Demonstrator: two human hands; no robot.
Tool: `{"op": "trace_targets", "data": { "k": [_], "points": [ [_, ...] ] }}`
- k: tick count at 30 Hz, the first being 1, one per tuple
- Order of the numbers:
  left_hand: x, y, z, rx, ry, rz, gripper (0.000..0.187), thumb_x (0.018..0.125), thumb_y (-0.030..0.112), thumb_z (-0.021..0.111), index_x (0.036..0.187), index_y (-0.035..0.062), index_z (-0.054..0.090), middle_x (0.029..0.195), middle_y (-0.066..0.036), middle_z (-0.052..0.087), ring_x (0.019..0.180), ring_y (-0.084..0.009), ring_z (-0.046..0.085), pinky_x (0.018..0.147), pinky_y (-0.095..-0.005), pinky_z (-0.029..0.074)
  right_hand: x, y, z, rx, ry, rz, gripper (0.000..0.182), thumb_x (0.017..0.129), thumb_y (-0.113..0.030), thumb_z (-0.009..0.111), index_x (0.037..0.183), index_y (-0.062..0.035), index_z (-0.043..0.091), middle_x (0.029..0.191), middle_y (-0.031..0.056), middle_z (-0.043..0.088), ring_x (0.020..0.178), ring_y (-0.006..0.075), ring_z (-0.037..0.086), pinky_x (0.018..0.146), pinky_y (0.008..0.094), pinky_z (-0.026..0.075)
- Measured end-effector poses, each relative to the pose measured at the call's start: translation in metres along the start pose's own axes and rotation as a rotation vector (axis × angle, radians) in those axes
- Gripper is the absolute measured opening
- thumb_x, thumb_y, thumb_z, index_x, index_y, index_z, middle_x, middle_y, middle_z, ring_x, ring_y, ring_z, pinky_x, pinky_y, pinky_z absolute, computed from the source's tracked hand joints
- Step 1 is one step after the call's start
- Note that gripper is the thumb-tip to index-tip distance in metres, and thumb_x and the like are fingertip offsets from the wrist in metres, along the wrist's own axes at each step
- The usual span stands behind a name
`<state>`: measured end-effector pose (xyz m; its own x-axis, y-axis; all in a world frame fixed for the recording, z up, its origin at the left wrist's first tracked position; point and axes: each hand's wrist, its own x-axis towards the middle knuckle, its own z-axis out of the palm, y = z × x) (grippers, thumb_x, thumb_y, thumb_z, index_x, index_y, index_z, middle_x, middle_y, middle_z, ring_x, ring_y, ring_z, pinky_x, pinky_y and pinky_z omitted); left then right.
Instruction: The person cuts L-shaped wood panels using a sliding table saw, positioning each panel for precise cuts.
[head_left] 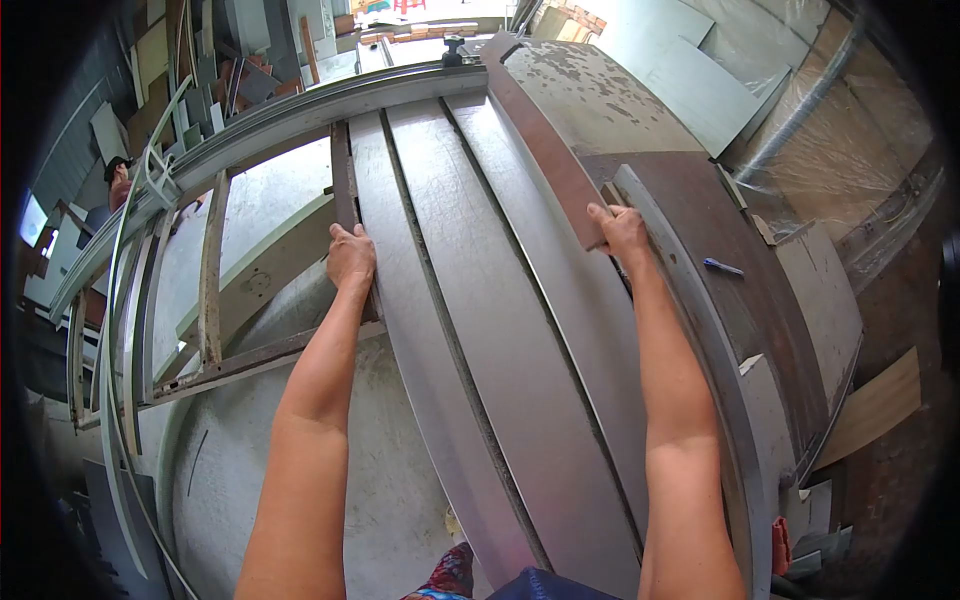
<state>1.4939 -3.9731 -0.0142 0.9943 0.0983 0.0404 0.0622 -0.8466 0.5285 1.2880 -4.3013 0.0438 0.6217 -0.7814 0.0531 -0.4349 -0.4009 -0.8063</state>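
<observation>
A long, narrow reddish-brown board (548, 145) lies lengthwise along the right side of a grey metal saw table (470, 230). At its near end, my right hand (622, 232) is closed around the board, close to a long metal fence (690, 300). My left hand (350, 255) is curled over the left edge of the metal table, where a slatted side frame (215, 270) joins it. The board's far end reaches the crosswise aluminium rail (320, 97), near a black knob (453, 50).
A blue pen (723, 267) rests on the brown surface right of the fence. Large pale sheets (680, 60) and clear plastic wrap (830, 110) stand at the far right. Another person (118, 185) is at the far left, near leaning board offcuts (230, 80).
</observation>
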Motion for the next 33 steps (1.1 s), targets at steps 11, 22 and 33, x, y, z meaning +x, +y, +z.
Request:
{"op": "trace_targets", "data": {
  "k": [11, 22, 33],
  "points": [
    [-0.001, -0.001, 0.001, -0.004, 0.008, 0.006, 0.042, 0.09, 0.037, 0.045, 0.109, -0.0005, 0.043, 0.101, -0.027, 0.061, 0.094, -0.0402, 0.06, 0.082, -0.0467, 0.047, -0.052, -0.074, -0.127, 0.525, -0.1, 0.157, 0.022, 0.077, -0.031, 0.067, 0.079, -0.0099, 0.063, 0.068, -0.0027, 0.054, 0.056, 0.0073, 0.048, 0.046, 0.0206, 0.037],
    [0.006, -0.024, 0.014, -0.368, 0.354, 0.266, 0.063, 0.086, 0.037, 0.047, 0.131, -0.0057, 0.034, 0.126, -0.028, 0.046, 0.116, -0.0403, 0.046, 0.099, -0.045, 0.035, -0.332, -0.082, -0.212, 0.702, -0.032, 0.296, 0.019, 0.081, -0.02, 0.064, 0.072, -0.0047, 0.059, 0.07, -0.0007, 0.054, 0.067, 0.0077, 0.053, 0.064, 0.0244, 0.045],
    [-0.268, -0.059, -0.083, -1.106, -0.805, 0.062, 0.061, 0.088, 0.05, 0.049, 0.13, 0.0068, 0.04, 0.115, -0.012, 0.056, 0.099, -0.0224, 0.056, 0.08, -0.0336, 0.043, -0.53, -0.066, -0.279, 0.22, -0.095, 0.22, 0.026, 0.081, -0.021, 0.065, 0.091, 0.0038, 0.064, 0.072, 0.0098, 0.065, 0.069, 0.0064, 0.055, 0.061, 0.0257, 0.045]
  ]
}}
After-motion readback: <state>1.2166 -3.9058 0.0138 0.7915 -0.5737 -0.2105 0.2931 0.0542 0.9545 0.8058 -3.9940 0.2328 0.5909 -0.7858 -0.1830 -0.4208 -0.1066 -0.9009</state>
